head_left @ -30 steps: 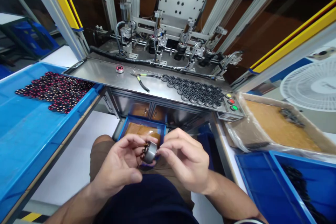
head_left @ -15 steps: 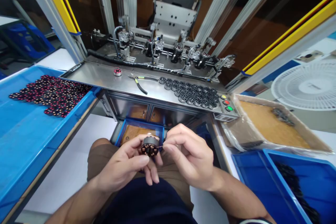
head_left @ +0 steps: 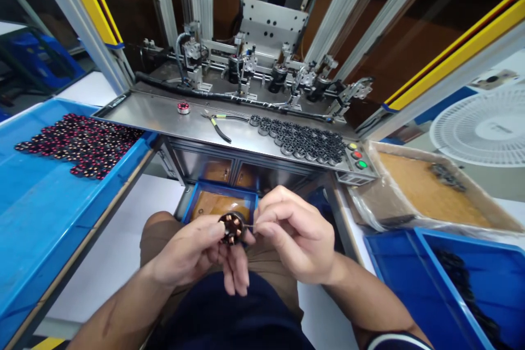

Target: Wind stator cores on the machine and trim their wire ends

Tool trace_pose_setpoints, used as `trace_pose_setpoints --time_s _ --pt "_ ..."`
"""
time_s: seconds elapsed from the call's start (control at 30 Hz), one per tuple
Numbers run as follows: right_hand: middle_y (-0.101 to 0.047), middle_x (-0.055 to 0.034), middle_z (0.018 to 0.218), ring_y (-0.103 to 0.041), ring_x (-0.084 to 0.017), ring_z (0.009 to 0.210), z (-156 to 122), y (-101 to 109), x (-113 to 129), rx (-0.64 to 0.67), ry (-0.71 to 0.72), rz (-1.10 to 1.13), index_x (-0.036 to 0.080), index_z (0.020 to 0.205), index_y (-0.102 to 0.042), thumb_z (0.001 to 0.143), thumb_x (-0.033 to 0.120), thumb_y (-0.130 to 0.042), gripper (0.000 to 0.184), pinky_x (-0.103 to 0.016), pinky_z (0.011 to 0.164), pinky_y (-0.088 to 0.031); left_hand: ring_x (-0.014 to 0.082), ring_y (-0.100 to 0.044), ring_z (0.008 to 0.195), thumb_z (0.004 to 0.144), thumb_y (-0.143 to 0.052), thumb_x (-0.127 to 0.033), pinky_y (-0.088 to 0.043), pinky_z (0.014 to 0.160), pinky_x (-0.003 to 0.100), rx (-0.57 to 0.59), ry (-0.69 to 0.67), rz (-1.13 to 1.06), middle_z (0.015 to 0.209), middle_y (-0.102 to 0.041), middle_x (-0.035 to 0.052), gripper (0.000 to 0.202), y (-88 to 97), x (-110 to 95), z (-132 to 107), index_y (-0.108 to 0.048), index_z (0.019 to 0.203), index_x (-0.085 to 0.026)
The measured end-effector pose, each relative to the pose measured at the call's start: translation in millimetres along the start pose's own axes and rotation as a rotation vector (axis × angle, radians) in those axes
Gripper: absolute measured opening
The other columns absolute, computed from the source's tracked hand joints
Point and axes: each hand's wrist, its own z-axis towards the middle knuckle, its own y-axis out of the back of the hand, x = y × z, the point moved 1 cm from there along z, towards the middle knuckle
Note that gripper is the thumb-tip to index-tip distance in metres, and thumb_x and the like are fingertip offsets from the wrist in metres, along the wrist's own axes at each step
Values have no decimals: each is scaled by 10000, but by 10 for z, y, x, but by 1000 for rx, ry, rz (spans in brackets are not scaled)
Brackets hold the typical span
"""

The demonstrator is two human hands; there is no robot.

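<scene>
Between thumb and fingers, my left hand grips a round black motor stator with copper windings, its wound face tilted up towards me. My right hand is beside it on the right, thumb and forefinger pinched on a thin wire that reaches the stator's edge. Both hands are above my lap. Beyond them on the metal shelf lie pliers with black and yellow handles, and a single red and silver stator.
Several black ring parts cover the shelf's right side, by a button box. A blue tray of red-black stators stands left. At right are a cardboard box, a blue bin and a white fan.
The stator has turned in my left hand, so more of its wound face shows. My left thumb has moved up onto its edge. My right hand keeps its pinch in nearly the same place.
</scene>
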Motion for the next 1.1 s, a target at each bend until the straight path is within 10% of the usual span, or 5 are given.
trace_pose_setpoints --time_s 0.13,0.33,0.6,0.87,1.1 --pt "-624 -38 723 -581 -131 686 -11 0 38 -85 -37 -96 149 818 -645 848 35 -597 127 -275 621 -510 180 -724 756 888 -624 -209 -577 629 251 -212 -212 175 986 -694 75 374 -51 31 -90 -590 1260 -230" --pt "-629 -36 693 -598 -148 706 -1 -27 31 -101 -60 -41 160 804 -643 879 90 -594 115 -295 643 -530 246 -591 1213 684 -825 -159 -512 987 329 -365 -532 189 1082 -669 1 375 -94 50 -92 -652 996 -271" --pt "-658 -66 762 -623 -153 735 -6 38 -52 14 49 47 136 861 -661 869 92 -614 64 -291 648 -550 226 -739 676 963 -367 -557 -574 594 289 36 36 -78 808 -757 154 579 11 35 67 -693 1024 -82" --pt "-630 -34 703 -580 -132 673 -2 53 4 -92 2 -37 151 800 -637 850 43 -606 124 -270 607 -510 141 -709 693 828 -690 -160 -560 584 213 -193 -224 191 1014 -654 41 467 -88 64 -47 -548 1254 -288" --pt "-638 -47 697 -584 -141 687 2 62 41 -115 6 -14 143 793 -644 856 58 -605 112 -276 616 -500 177 -635 957 712 -813 -189 -565 770 258 -400 -516 393 1147 -586 48 423 -136 84 -35 -640 1089 -271"
